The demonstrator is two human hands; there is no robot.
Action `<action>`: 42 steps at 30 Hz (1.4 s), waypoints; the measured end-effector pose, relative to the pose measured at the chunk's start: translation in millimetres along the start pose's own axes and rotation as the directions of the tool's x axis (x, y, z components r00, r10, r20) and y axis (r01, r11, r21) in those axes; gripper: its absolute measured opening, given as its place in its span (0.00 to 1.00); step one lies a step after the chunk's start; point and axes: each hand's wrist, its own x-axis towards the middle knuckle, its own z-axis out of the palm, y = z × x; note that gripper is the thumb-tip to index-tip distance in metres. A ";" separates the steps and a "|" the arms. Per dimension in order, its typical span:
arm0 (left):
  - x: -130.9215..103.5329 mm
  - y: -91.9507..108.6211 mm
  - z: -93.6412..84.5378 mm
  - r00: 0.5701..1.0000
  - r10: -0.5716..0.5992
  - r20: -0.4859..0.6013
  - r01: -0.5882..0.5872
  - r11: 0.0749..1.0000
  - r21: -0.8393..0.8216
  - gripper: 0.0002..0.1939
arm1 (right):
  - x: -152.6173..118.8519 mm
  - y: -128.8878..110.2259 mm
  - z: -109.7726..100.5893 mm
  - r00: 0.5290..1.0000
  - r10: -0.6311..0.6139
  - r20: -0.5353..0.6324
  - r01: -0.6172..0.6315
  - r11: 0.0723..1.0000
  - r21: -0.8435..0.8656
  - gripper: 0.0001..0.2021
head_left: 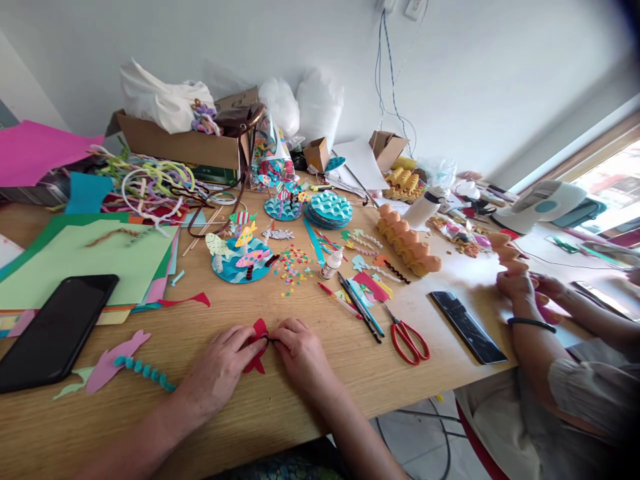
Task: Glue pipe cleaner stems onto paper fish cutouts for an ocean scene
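Note:
A red paper fish cut-out (pixel 258 363) lies on the wooden table in front of me. My left hand (pixel 225 355) holds it, fingers pressed together over its left side. From the right, my right hand (pixel 300 347) pinches a short dark strip (pixel 271 339), which looks like a pipe cleaner, against the fish's middle. The fingertips of both hands almost meet there, and they partly hide the strip. Left of my left hand lie a pink paper fish (pixel 113 360) and a curled teal pipe cleaner (pixel 145 373).
Red-handled scissors (pixel 407 340), pens (pixel 363 307) and a glue bottle (pixel 331 265) lie beyond my right hand. A blue disc with paper fish (pixel 241 267) stands ahead. Phones (pixel 60 327) (pixel 466 327) rest on both sides. At right, a co-worker's hands (pixel 520 287) hold an egg-carton strip (pixel 507 252).

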 end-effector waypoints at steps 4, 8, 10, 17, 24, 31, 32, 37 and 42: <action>1.2 0.5 -1.4 1.000 -0.005 0.000 0.005 1.000 -0.001 0.19 | 0.3 3.3 6.0 0.999 -0.020 -0.034 0.020 1.000 -0.001 0.10; 1.1 -4.0 -2.2 1.000 -0.002 -0.010 0.001 0.999 -0.049 0.24 | 0.6 3.9 7.4 0.998 -0.031 -0.056 0.031 0.999 0.005 0.10; 0.1 -7.1 -1.4 1.000 -0.009 -0.020 0.008 0.997 -0.076 0.27 | 0.4 3.8 7.4 0.998 -0.033 -0.057 0.033 0.999 0.007 0.11; -2.5 -9.6 0.7 1.000 -0.009 -0.015 0.008 0.997 -0.071 0.27 | -0.1 3.0 7.2 0.998 -0.038 -0.049 0.037 0.999 -0.007 0.12; -2.1 -7.2 -0.6 0.999 0.022 -0.027 -0.023 0.998 -0.065 0.25 | -1.5 2.5 8.7 0.997 -0.061 -0.040 0.058 0.995 -0.076 0.12; -2.4 -5.0 0.3 0.999 0.034 -0.016 -0.034 0.999 -0.025 0.22 | -2.9 2.8 10.7 0.995 -0.094 -0.042 0.088 0.989 -0.117 0.12; -1.8 -4.7 -0.6 0.999 0.042 -0.001 -0.042 0.999 -0.016 0.21 | -2.9 2.7 10.6 0.995 -0.092 -0.040 0.087 0.989 -0.121 0.12; 2.8 -2.8 -4.8 0.996 0.045 0.082 -0.047 0.999 0.022 0.19 | -2.7 1.8 10.3 0.995 -0.097 -0.035 0.091 0.987 -0.133 0.12; 6.9 1.9 -8.7 0.996 0.023 0.086 -0.028 0.998 0.057 0.18 | -2.5 1.6 10.7 0.994 -0.101 -0.032 0.095 0.984 -0.149 0.12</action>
